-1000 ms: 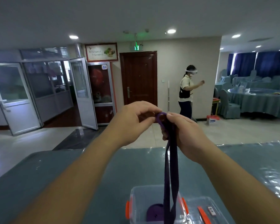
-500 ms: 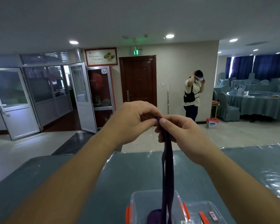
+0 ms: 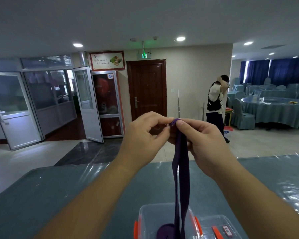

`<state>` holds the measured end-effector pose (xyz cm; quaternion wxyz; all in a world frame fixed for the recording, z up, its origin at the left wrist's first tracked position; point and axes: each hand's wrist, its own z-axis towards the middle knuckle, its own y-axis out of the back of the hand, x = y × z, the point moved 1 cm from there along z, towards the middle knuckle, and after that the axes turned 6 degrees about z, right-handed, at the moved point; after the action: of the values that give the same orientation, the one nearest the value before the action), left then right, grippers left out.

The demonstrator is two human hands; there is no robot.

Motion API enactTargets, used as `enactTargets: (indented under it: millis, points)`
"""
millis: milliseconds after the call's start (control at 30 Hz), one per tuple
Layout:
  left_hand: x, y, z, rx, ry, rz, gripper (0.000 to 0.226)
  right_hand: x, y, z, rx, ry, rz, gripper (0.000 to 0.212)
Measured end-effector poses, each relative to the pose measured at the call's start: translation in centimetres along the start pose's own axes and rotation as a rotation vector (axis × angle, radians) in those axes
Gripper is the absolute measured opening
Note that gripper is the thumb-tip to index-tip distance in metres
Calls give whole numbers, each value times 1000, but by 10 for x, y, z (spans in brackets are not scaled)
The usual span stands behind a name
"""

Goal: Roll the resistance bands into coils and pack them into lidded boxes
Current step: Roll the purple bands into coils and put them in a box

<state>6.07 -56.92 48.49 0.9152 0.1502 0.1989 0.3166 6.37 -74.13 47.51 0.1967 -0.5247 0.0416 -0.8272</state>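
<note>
A purple resistance band (image 3: 181, 169) hangs straight down from my two hands, held up in front of me. My left hand (image 3: 143, 137) pinches its folded top end between thumb and fingertips. My right hand (image 3: 202, 144) grips the same end from the right, thumb on top. The band's lower part drops into a clear plastic box (image 3: 148, 219) with orange latches at the bottom edge of view. A rolled purple coil (image 3: 165, 231) lies inside that box.
The box stands on a table (image 3: 76, 195) covered in teal cloth and clear film. A clear lid (image 3: 219, 228) lies right of the box. Across the room a person (image 3: 216, 104) stands near a brown door (image 3: 147, 88); a draped round table (image 3: 274, 109) is at right.
The top end of the band shows again between my fingertips, turned a little further over. Both hands stayed at the same height. The person in the background stepped right with arms raised to the head.
</note>
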Motion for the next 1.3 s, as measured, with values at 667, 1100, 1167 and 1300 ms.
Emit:
enactTargets:
  millis: [667, 1100, 1167, 1300]
  points:
    - [14, 9, 9, 249, -100, 167, 25, 5, 17, 7, 74, -135, -70, 22]
    - [4, -18, -8, -116, 65, 105, 15, -6, -2, -1, -143, 25, 86, 15]
    - [5, -18, -8, -78, 67, 81, 18, -5, -1, -2, -156, 14, 63, 16]
    - [7, -14, -7, -25, 38, 122, 32, -4, -2, -1, -155, -4, 63, 22]
